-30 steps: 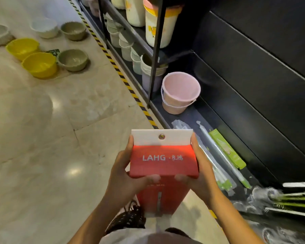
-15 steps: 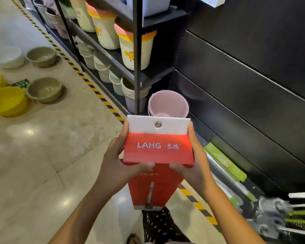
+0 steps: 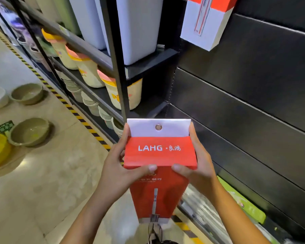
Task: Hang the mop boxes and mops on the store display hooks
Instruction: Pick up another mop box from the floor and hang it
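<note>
The red mop box (image 3: 159, 152) is rising toward the display wall (image 3: 253, 103) since the earlier frame, with the left hand (image 3: 120, 171) and right hand (image 3: 199, 166) gripping its sides at lower centre. A second box (image 3: 206, 20) is seemingly hanging already, upper right; this one is awaiting a hook.

Head view, close over mop box (image 3: 159, 152)
</note>
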`<state>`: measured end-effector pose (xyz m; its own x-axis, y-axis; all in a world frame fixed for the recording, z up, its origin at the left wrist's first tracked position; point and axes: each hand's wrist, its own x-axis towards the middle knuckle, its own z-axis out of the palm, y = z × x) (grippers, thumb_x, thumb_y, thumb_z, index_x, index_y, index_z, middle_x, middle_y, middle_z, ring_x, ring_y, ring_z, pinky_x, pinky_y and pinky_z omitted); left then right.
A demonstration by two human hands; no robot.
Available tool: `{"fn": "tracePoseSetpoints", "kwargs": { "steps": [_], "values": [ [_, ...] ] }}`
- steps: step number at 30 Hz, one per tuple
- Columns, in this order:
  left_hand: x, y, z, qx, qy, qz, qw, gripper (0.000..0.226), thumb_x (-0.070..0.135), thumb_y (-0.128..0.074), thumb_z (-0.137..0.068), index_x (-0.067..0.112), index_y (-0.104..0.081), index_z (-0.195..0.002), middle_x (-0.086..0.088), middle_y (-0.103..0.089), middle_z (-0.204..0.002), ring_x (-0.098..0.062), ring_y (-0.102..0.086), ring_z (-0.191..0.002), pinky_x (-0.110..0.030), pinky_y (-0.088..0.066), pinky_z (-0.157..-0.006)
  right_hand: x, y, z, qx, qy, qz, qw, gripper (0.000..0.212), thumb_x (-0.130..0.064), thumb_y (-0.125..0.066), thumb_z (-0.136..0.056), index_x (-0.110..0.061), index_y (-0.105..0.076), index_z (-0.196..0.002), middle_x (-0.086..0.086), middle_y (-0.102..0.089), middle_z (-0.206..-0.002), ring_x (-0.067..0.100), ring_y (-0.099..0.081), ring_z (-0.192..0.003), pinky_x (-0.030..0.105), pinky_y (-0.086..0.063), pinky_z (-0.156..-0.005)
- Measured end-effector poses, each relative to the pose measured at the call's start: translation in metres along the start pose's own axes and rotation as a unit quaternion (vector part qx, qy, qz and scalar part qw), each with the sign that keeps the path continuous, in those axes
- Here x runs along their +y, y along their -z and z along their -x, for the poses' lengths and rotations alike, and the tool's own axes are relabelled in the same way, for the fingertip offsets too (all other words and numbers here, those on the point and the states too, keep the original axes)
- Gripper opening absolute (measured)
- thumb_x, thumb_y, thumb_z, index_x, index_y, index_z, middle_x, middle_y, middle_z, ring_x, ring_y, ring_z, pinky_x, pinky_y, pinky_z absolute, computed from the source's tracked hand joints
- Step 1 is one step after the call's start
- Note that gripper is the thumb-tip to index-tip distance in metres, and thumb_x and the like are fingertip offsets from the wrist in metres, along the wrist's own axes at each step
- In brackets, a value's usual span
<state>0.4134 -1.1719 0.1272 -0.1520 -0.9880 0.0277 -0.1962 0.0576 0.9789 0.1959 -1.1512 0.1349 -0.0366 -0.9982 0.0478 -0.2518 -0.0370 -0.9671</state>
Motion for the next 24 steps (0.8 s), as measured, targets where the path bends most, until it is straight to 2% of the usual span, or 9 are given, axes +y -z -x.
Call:
{"fn": "tracePoseSetpoints", "kwargs": {
  "steps": [3, 6, 9, 11, 14, 18, 20, 22, 24],
  "values": [
    [0.003, 0.004, -0.036, -0.004, -0.018, 0.001, 1.000, 0.117, 0.059, -0.085, -0.042, 0.063, -0.024, -0.141, 0.010, -0.056, -0.131, -0.004, -0.059, -0.114, -0.023, -0.053, -0.090, -0.002, 0.000, -0.034, 0.019, 0.002, 0.023, 1.000, 0.111, -0.076, -0.075, -0.053, -0.039, -0.032, -0.149, 0.000, -0.055, -0.138, 0.028, -0.051, -0.130, 0.060, -0.046, -0.099],
    [0.011, 0.012, -0.071, -0.017, -0.034, 0.015, 0.999, 0.114, 0.052, -0.085, -0.043, 0.061, -0.027, -0.141, 0.012, -0.055, -0.132, 0.002, -0.058, -0.115, -0.012, -0.049, -0.087, -0.010, -0.002, -0.060, 0.057, 0.013, 0.054, 0.997, 0.116, -0.086, -0.068, -0.052, -0.048, -0.020, -0.151, -0.008, -0.054, -0.138, 0.022, -0.053, -0.126, 0.058, -0.046, -0.100],
    [0.019, 0.025, -0.107, -0.046, -0.066, 0.024, 0.996, 0.114, 0.054, -0.085, -0.045, 0.061, -0.025, -0.142, 0.010, -0.053, -0.135, -0.004, -0.057, -0.120, -0.028, -0.051, -0.098, -0.029, -0.007, -0.080, 0.101, 0.034, 0.075, 0.991, 0.117, -0.087, -0.067, -0.052, -0.049, -0.017, -0.151, -0.013, -0.056, -0.134, 0.013, -0.056, -0.121, 0.048, -0.048, -0.102],
    [0.032, 0.034, -0.127, -0.073, -0.086, 0.022, 0.993, 0.115, 0.061, -0.083, -0.045, 0.061, -0.022, -0.143, 0.010, -0.052, -0.135, -0.008, -0.055, -0.122, -0.039, -0.049, -0.102, -0.046, -0.010, -0.090, 0.139, 0.029, 0.069, 0.987, 0.115, -0.086, -0.069, -0.049, -0.057, -0.017, -0.148, -0.009, -0.057, -0.131, 0.011, -0.058, -0.115, 0.050, -0.048, -0.101],
    [0.061, 0.051, -0.157, -0.106, -0.119, 0.017, 0.987, 0.116, 0.077, -0.076, -0.045, 0.062, -0.017, -0.144, 0.010, -0.051, -0.134, -0.003, -0.053, -0.122, -0.039, -0.048, -0.102, -0.081, -0.015, -0.100, 0.182, 0.050, 0.061, 0.980, 0.108, -0.086, -0.070, -0.047, -0.068, -0.019, -0.140, -0.011, -0.055, -0.136, 0.010, -0.056, -0.123, 0.049, -0.046, -0.105],
    [0.101, 0.072, -0.200, -0.154, -0.173, 0.049, 0.972, 0.117, 0.083, -0.072, -0.043, 0.059, -0.020, -0.145, 0.018, -0.050, -0.134, 0.003, -0.053, -0.121, -0.020, -0.049, -0.092, -0.133, -0.023, -0.116, 0.226, 0.112, 0.043, 0.967, 0.096, -0.082, -0.071, -0.051, -0.070, -0.028, -0.135, -0.022, -0.059, -0.132, 0.003, -0.058, -0.121, 0.030, -0.048, -0.100],
    [0.124, 0.078, -0.217, -0.162, -0.201, 0.093, 0.962, 0.116, 0.080, -0.076, -0.041, 0.054, -0.029, -0.144, 0.024, -0.054, -0.133, 0.005, -0.055, -0.119, -0.011, -0.048, -0.086, -0.156, -0.025, -0.126, 0.240, 0.141, 0.022, 0.960, 0.097, -0.076, -0.076, -0.051, -0.060, -0.036, -0.138, -0.024, -0.059, -0.132, 0.001, -0.058, -0.120, 0.021, -0.048, -0.097],
    [0.149, 0.083, -0.229, -0.170, -0.220, 0.126, 0.952, 0.113, 0.077, -0.079, -0.037, 0.053, -0.036, -0.139, 0.029, -0.059, -0.125, 0.004, -0.061, -0.112, -0.010, -0.050, -0.080, -0.181, -0.024, -0.133, 0.261, 0.165, 0.008, 0.951, 0.099, -0.064, -0.083, -0.050, -0.050, -0.042, -0.139, -0.027, -0.062, -0.127, -0.003, -0.061, -0.115, 0.013, -0.049, -0.089],
    [0.173, 0.087, -0.238, -0.181, -0.244, 0.144, 0.942, 0.106, 0.073, -0.082, -0.036, 0.055, -0.043, -0.134, 0.027, -0.064, -0.116, -0.001, -0.065, -0.105, -0.014, -0.053, -0.076, -0.205, -0.022, -0.139, 0.276, 0.199, 0.003, 0.940, 0.083, -0.048, -0.080, -0.054, -0.050, -0.049, -0.131, -0.027, -0.067, -0.117, -0.006, -0.065, -0.105, 0.008, -0.049, -0.080]
  ]
}}
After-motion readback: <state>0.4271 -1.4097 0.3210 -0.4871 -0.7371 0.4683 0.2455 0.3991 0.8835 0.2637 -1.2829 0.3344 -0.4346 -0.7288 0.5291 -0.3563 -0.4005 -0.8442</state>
